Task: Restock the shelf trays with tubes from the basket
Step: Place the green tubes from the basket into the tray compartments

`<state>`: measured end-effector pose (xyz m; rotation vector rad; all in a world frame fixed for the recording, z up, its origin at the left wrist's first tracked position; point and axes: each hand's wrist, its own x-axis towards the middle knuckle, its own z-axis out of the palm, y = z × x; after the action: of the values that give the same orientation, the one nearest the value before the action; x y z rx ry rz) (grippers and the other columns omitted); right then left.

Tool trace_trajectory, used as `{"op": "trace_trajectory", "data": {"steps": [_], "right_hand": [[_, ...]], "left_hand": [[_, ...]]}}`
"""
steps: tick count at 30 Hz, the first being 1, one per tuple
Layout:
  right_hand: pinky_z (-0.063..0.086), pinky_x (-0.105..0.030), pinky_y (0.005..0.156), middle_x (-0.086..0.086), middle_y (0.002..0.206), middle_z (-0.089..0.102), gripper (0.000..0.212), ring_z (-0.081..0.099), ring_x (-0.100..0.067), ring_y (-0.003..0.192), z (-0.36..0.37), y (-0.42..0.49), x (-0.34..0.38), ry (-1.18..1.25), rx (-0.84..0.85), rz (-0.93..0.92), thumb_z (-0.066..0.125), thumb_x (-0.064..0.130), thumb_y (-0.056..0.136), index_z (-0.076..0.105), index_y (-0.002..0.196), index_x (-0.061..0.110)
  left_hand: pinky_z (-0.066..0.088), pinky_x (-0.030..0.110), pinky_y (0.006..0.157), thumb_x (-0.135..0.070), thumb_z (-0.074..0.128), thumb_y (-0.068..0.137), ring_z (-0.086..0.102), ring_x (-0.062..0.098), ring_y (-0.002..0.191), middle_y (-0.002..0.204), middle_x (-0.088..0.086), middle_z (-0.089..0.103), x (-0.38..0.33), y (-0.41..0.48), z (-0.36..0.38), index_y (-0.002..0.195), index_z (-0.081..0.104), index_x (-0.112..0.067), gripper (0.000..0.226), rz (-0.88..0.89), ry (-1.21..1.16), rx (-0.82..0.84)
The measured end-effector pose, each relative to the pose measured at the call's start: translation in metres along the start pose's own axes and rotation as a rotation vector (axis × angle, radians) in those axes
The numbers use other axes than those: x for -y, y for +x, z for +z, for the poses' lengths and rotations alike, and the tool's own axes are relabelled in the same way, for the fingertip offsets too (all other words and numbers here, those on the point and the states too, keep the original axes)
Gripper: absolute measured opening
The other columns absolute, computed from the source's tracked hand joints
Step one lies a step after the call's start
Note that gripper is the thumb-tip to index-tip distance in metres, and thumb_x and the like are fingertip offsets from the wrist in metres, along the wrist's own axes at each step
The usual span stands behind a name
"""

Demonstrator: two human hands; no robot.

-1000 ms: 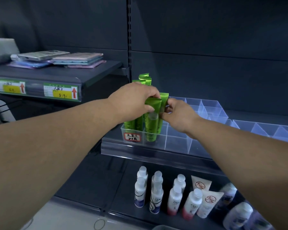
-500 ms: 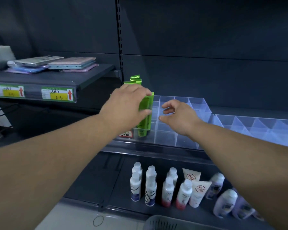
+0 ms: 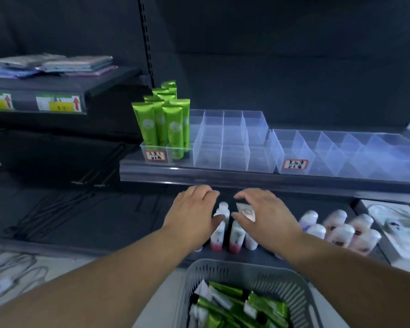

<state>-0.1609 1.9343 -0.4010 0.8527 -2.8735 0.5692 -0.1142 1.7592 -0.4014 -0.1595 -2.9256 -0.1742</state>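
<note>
1. My left hand [image 3: 194, 216] and right hand [image 3: 265, 214] hover with fingers loosely spread, holding nothing.
2. Green tubes [image 3: 237, 304] lie in the basket [image 3: 225, 271] below; others stand in the left shelf tray [image 3: 168, 150].
3. Risk: dropping carelessly, I could topple the white bottles [image 3: 234, 235] underneath.
</note>
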Motion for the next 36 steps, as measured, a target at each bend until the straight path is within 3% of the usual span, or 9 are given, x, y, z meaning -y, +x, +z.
{"op": "trace_trajectory", "data": {"steps": [5,9,16,22,28,32,36], "right_hand": [[0.038,-0.036,0.104,0.007,0.134,0.053,0.042,0.044,-0.017,0.126,0.050,-0.031,-0.029,-0.019,0.139,0.035,0.057,0.044,0.089,0.052,0.127,0.028],[0.031,-0.034,0.112,0.007,0.146,0.042,0.053,0.035,-0.015,0.135,0.092,-0.048,-0.052,-0.018,0.280,0.055,0.055,0.046,0.091,0.042,0.140,0.028],[0.030,-0.034,0.112,0.006,0.152,0.031,0.067,0.031,-0.018,0.138,0.166,-0.072,-0.095,-0.030,0.544,0.165,0.057,0.051,0.089,0.031,0.146,0.028],[0.033,-0.037,0.110,0.004,0.152,0.030,0.067,0.035,-0.021,0.136,0.212,-0.081,-0.120,-0.059,0.736,0.158,0.057,0.050,0.089,0.030,0.146,0.028],[0.034,-0.038,0.110,0.001,0.155,0.024,0.071,0.032,-0.024,0.138,0.250,-0.081,-0.137,-0.115,0.911,0.153,0.060,0.044,0.088,0.025,0.148,0.029],[0.039,-0.038,0.105,-0.003,0.149,0.036,0.070,0.041,-0.026,0.132,0.274,-0.079,-0.145,-0.115,0.994,0.147,0.060,0.039,0.088,0.023,0.147,0.031],[0.047,-0.035,0.089,-0.006,0.135,0.052,0.066,0.054,-0.028,0.116,0.296,-0.079,-0.146,-0.101,1.030,0.115,0.056,0.027,0.090,0.021,0.145,0.032]], "left_hand": [[0.028,0.030,0.108,-0.050,0.045,0.093,0.034,0.017,0.130,0.140,-0.004,0.037,-0.004,-0.019,0.063,0.142,0.033,-0.021,0.058,-0.035,-0.057,0.141],[0.028,0.030,0.105,-0.045,0.047,0.093,0.035,0.018,0.128,0.138,-0.004,0.039,-0.001,-0.032,0.113,0.141,0.034,-0.022,0.055,-0.059,-0.072,0.233],[0.024,0.033,0.109,-0.045,0.045,0.094,0.029,0.022,0.134,0.146,0.000,0.032,0.015,-0.058,0.194,0.143,0.031,-0.020,0.057,-0.122,-0.063,0.462],[0.024,0.033,0.108,-0.033,0.048,0.091,0.031,0.024,0.132,0.146,0.001,0.032,0.022,-0.068,0.251,0.140,0.035,-0.021,0.052,-0.082,-0.048,0.636],[0.022,0.034,0.110,-0.028,0.050,0.090,0.038,0.026,0.130,0.147,0.006,0.036,0.016,-0.070,0.296,0.141,0.037,-0.017,0.053,0.025,0.059,0.708],[0.021,0.040,0.109,-0.027,0.050,0.090,0.040,0.030,0.128,0.147,0.009,0.035,0.021,-0.065,0.320,0.142,0.032,-0.016,0.057,0.052,0.148,0.859],[0.020,0.042,0.112,-0.019,0.050,0.089,0.038,0.031,0.130,0.148,0.011,0.032,0.022,-0.064,0.330,0.145,0.025,-0.011,0.062,0.073,0.193,0.893]]}}
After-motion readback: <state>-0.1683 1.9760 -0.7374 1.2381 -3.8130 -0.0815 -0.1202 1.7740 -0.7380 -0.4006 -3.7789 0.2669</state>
